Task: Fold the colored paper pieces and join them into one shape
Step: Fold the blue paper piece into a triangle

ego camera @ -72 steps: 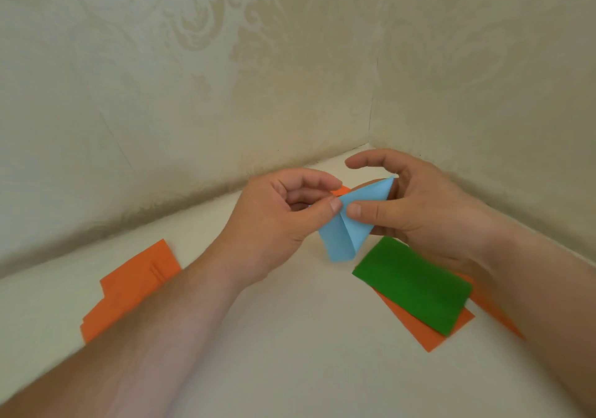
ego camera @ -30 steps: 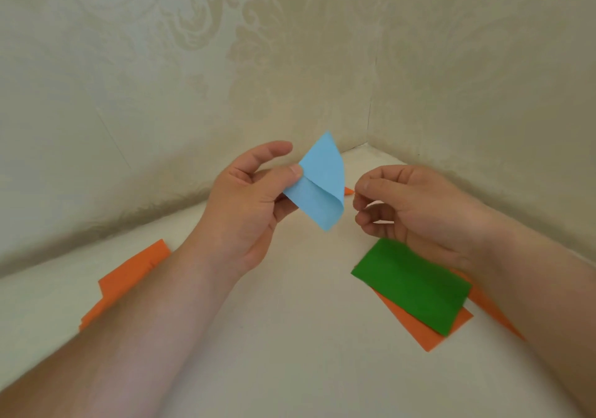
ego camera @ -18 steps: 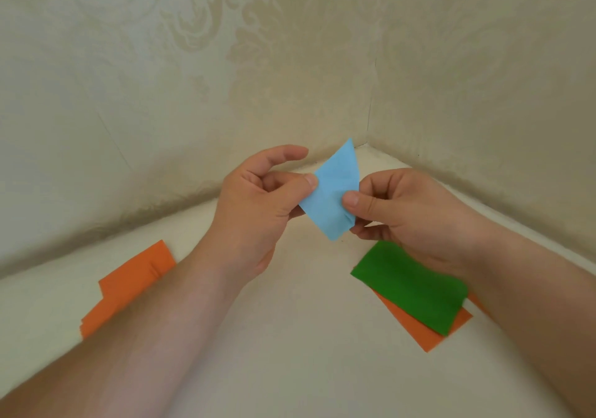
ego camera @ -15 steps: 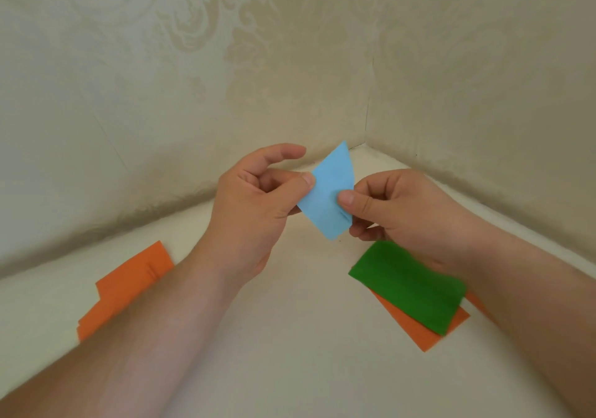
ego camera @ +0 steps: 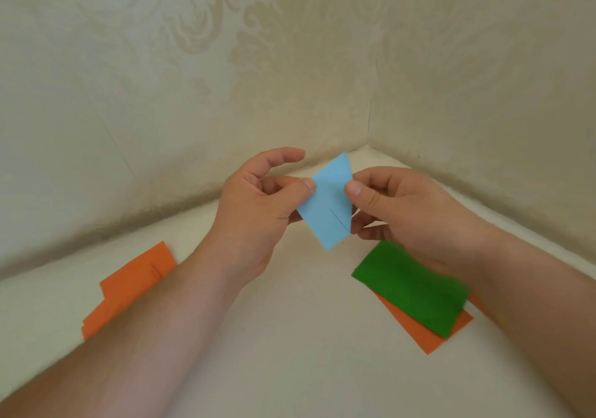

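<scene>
A folded light-blue paper piece (ego camera: 329, 204), pointed at top and bottom with a slit-like crease down its lower half, is held in the air above the surface. My left hand (ego camera: 254, 211) pinches its left edge between thumb and fingers, index finger raised. My right hand (ego camera: 396, 204) pinches its right edge with the thumb on the front. A green paper rectangle (ego camera: 409, 288) lies flat under my right wrist, on top of an orange sheet (ego camera: 429, 333).
Folded orange pieces (ego camera: 129, 285) lie stacked at the left, partly hidden by my left forearm. The cream surface (ego camera: 290, 337) ends in a corner where two patterned beige walls (ego camera: 225, 79) meet, close behind my hands.
One second ago only my left hand held the blue piece, raised. My right hand has since come in and taken its right edge, and the piece now sits lower, facing me.
</scene>
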`<state>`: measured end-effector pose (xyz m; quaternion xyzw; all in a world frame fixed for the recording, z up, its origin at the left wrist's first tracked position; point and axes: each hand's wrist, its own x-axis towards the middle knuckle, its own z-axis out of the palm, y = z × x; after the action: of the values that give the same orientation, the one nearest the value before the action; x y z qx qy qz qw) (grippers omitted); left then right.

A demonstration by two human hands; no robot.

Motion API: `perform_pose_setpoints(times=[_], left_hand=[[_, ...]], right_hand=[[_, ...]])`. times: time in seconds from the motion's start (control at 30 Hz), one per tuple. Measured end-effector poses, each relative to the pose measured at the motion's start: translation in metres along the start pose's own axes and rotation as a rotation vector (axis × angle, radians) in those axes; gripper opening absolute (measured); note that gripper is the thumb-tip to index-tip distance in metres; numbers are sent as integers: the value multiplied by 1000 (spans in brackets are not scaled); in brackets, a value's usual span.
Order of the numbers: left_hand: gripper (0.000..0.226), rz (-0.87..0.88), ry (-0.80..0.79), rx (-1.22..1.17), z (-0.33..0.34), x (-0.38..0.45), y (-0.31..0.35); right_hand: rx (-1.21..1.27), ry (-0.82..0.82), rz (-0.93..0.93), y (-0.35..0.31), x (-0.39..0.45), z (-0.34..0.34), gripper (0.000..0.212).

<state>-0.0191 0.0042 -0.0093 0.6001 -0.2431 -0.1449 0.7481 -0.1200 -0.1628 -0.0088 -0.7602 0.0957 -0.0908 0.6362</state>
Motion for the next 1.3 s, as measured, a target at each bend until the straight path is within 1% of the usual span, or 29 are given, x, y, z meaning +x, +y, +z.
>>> perform_pose_setpoints(times=[0.07, 0.13, 0.23, 0.37, 0.43, 0.5, 0.6, 0.8, 0.9, 1.0, 1.07, 1.3], left_hand=[[33, -1, -60, 54, 1, -2, 0], [35, 20, -87, 117, 1, -4, 0], [37, 72, -77, 187, 0, -4, -1], [38, 119, -71, 274, 0, -4, 0], [41, 129, -81, 284, -2, -4, 0], [44, 133, -99, 283, -3, -4, 0], [46, 144, -122, 290, -2, -4, 0], [48, 198, -99, 353, -6, -4, 3], [48, 208, -103, 378, -6, -6, 4], [50, 248, -92, 411, -7, -6, 3], [49, 293, -77, 446, -7, -7, 3], [47, 400, -48, 493, -7, -10, 2]], right_hand=[[39, 16, 6, -1, 0, 0, 19], [34, 52, 5, 0, 1, -1, 18], [44, 90, 11, 0, 1, -4, 16], [63, 53, 18, -1, -1, -5, 10], [117, 47, 19, -3, 0, -6, 9], [168, 74, 21, -4, 1, -7, 11], [180, 115, 22, -4, 1, -7, 12], [252, 133, 13, -8, -1, -10, 10], [271, 163, 11, -8, 0, -12, 22], [260, 163, 24, -8, 0, -11, 18], [219, 173, -5, -8, 0, -12, 18], [155, 186, -189, -9, -1, -10, 31]])
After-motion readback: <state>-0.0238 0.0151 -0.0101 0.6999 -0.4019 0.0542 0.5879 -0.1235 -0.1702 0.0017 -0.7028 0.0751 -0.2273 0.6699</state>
